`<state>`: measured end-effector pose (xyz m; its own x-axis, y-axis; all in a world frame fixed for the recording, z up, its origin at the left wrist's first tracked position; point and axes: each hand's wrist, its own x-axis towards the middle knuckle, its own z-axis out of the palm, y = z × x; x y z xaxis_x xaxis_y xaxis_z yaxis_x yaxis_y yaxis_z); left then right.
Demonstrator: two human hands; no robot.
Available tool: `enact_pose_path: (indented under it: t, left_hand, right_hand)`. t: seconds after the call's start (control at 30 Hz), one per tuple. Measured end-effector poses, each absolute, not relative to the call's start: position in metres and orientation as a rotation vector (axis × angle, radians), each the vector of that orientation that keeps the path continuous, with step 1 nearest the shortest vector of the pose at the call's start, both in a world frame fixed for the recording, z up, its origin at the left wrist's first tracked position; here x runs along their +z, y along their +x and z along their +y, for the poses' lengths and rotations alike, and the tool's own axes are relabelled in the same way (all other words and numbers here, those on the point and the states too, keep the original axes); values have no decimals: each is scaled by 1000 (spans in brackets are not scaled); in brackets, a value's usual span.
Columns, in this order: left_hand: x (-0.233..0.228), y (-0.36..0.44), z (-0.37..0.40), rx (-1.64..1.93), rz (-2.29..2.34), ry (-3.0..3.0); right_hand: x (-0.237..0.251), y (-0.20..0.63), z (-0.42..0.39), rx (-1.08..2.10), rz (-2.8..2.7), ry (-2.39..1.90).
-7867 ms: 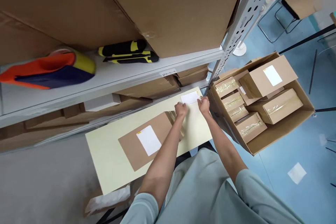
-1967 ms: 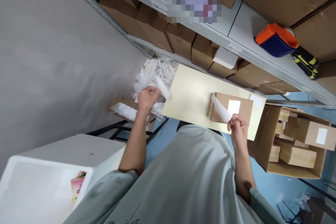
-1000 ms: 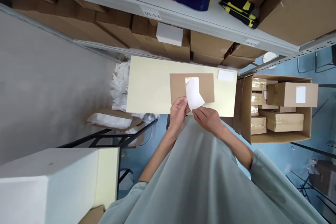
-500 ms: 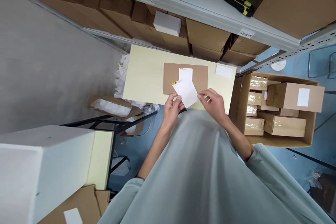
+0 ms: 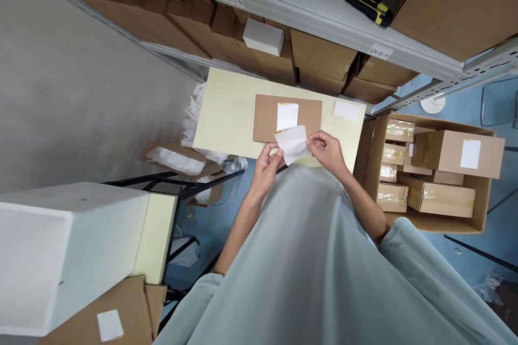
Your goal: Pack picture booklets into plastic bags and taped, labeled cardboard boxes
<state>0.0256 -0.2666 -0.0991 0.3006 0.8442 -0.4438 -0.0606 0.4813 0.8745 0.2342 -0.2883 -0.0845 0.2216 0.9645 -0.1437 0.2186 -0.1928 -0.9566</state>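
**Label sheet held over the near counter edge**

Your left hand (image 5: 267, 160) pinches the left edge of a white label sheet (image 5: 292, 143); your right hand (image 5: 326, 149) pinches its right edge with fingers closed on it. The sheet hangs between both hands, just above the near edge of the pale counter (image 5: 229, 113). Whether it is a label or bare backing paper cannot be told from this view.

Just beyond the sheet, a flat brown box (image 5: 267, 117) lies on the counter with a white label (image 5: 287, 116) on its top face. A second small white sheet (image 5: 346, 110) lies to its right. An open carton (image 5: 483, 210) of taped boxes stands right of the counter.
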Motion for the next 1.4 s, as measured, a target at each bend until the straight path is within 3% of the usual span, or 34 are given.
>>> enact_pose_path:
  t: [0.2,0.37,0.63,0.87,1.07,1.4]
  left_hand:
    - [-119,24,-262,1049,1252,1019]
    - [-109,10,-255,988,1324,1142]
    - [-118,1,-234,930,1330,1422]
    - [-158,-2,-157,647,1221,1701]
    - [-190,10,-110,428,1231,1600]
    - [-200,9,-101,440,1223,1602]
  right_hand:
    - [-80,212,-306,622,-1600,-1560]
    - [-84,203,-317,283,-1972,-1471]
    - [-90,208,-292,715,-1495,-1537]
    - [-156,227,-226,1094,-1094,-1616]
    - [-197,233,-191,1123,-996,-1714]
    - [-207,225,-187,1050,-1031,-1858]
